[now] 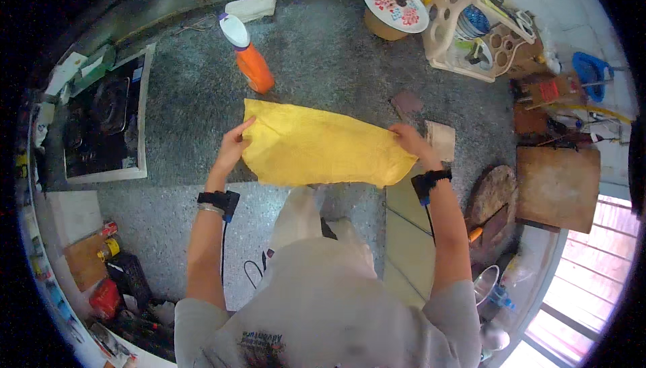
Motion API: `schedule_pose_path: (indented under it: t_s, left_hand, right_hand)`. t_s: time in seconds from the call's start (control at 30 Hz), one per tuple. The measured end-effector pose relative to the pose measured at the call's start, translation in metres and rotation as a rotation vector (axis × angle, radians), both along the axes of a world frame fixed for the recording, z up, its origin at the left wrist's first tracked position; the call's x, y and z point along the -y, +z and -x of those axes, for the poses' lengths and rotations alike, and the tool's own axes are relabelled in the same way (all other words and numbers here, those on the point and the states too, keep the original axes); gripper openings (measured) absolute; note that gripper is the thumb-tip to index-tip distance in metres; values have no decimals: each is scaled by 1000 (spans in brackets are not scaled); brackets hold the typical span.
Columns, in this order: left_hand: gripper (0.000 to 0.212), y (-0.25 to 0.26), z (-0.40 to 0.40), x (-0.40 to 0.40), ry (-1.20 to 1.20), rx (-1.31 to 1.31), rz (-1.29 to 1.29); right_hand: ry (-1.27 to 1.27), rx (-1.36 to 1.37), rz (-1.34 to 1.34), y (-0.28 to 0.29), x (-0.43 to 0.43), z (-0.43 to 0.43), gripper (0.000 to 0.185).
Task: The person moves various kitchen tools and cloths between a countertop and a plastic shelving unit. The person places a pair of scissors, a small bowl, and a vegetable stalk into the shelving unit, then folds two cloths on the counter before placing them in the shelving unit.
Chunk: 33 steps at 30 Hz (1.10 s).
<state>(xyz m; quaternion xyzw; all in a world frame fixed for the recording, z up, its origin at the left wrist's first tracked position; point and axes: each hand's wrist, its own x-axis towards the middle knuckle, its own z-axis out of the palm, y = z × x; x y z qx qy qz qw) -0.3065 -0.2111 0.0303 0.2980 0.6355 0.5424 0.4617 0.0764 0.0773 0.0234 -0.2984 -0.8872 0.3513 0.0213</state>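
Note:
A yellow cloth [323, 146] is stretched out between my two hands, over the front edge of a dark speckled countertop [323, 65]. My left hand [235, 145] pinches its left side, thumb on top. At the other end, my right hand [410, 140] grips the right side, with some fingers hidden from view. Beyond the cloth's left part stands an orange bottle [255, 69] with a white and purple top. Close by my right hand lie a beige square pad [440, 140] and a small mauve piece [408, 101].
A black cooktop [103, 115] is set into the counter on the left. At the back right are a pot with a floral lid [396, 7] and a cream plastic dish rack [439, 39]. A round chopping board [487, 199] with a cleaver [494, 226] lies to the right.

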Motion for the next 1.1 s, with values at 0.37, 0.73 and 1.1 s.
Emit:
schedule_pose_path:
  t_s: [0.37,0.73,1.1]
  left_hand:
    - [53,-52,44,-32,-1,-224,-112]
    - [56,-16,-70,15,-678,-998,-10]
    - [57,-39,-122,13,-538,-1301,139]
  right_hand:
    - [-163,137,-199,-19,-32,37,22]
    - [2,285,-472,10,152,11,58]
    - [-262,179,-631,-28,176,-3,46]
